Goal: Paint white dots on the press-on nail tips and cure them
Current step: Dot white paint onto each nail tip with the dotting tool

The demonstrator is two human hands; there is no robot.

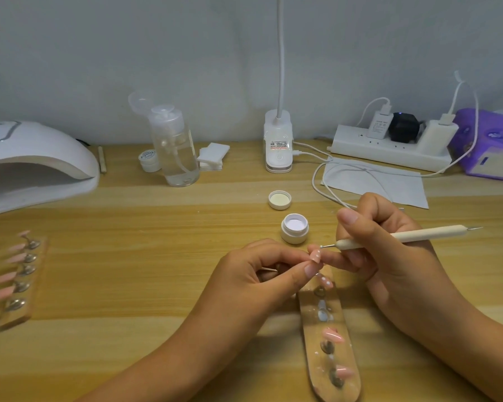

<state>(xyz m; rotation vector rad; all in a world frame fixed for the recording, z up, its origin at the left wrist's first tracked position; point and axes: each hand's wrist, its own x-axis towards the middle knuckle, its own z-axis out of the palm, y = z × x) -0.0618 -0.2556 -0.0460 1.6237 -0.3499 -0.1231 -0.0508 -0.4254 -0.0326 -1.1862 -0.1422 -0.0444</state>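
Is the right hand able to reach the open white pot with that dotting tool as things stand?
Probably yes: the pot sits uncovered just beyond the right hand, its lid lies aside, and nothing stands between.

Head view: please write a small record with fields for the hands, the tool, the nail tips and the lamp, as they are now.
left hand: pinches a pink nail tip above the near holder
right hand: grips the dotting tool, ball end at that tip
nail tip: white dots on it
gel jar: open, lid lying behind it
near holder: other pink tips, one dotted
curing lamp: stands at the far left
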